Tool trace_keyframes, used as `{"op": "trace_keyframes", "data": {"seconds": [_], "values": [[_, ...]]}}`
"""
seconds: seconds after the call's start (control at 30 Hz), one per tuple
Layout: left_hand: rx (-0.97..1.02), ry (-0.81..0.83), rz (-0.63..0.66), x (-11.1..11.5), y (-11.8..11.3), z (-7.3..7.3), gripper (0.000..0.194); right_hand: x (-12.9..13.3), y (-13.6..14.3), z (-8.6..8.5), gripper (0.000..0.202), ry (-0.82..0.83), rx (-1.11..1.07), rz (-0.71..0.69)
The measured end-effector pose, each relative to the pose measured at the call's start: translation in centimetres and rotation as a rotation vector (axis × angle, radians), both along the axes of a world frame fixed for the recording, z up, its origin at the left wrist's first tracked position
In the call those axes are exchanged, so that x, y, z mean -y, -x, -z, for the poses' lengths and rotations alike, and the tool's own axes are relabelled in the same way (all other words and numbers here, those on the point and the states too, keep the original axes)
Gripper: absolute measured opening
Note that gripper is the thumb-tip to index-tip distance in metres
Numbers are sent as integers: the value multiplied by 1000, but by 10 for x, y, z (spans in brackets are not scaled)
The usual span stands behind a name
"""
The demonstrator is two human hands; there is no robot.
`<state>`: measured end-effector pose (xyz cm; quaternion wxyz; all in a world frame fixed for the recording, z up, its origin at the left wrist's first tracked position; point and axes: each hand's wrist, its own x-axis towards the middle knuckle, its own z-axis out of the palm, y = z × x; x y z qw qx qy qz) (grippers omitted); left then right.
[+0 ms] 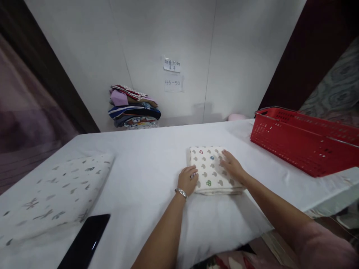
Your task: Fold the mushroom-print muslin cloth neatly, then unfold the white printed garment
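A folded white cloth (pixel 209 170) with a mushroom print lies on the white-covered table in front of me. Its layers show along the near edge. My left hand (pixel 188 180), with a ring and a silver bracelet, rests at the cloth's left edge with its fingers on top. Across from it, my right hand (pixel 232 164) lies on the upper right part of the cloth, fingers stretched out. Neither hand lifts the cloth; both touch it.
A red plastic basket (pixel 291 140) stands at the right. Another folded printed cloth (pixel 64 186) and a black phone (pixel 85 241) lie at the left. Folded fabrics (pixel 134 108) are piled at the table's back edge, by a wall with paper notes (pixel 172 82).
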<state>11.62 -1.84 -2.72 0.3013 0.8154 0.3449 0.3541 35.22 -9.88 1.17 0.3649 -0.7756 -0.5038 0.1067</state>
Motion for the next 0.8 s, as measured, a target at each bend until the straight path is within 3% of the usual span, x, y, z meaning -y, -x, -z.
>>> {"op": "trace_keyframes", "data": {"seconds": [0.1, 0.2, 0.3, 0.4, 0.5, 0.57, 0.67, 0.8], "values": [[10, 21, 2, -1, 0, 1, 21, 44, -13, 5, 62, -15, -349, 173], [20, 64, 1, -5, 0, 3, 23, 71, -12, 7, 68, 13, -647, 251], [16, 91, 13, -7, 3, 4, 25, 82, -8, 6, 62, 42, -711, 285], [-53, 25, 11, -3, 7, -3, 25, 84, -9, 6, 44, 66, -670, 215], [-174, -148, -47, 16, 9, -17, 23, 84, -13, 8, 35, 62, -723, 108], [-242, -260, -31, 35, 5, -27, 24, 86, -14, 9, 30, 38, -794, 109], [-323, -360, 120, 64, -11, -38, 32, 93, -13, 8, 22, 29, -886, 160], [-407, -402, 279, 87, -39, -39, 39, 103, -9, 3, 18, 58, -937, 164]]}}
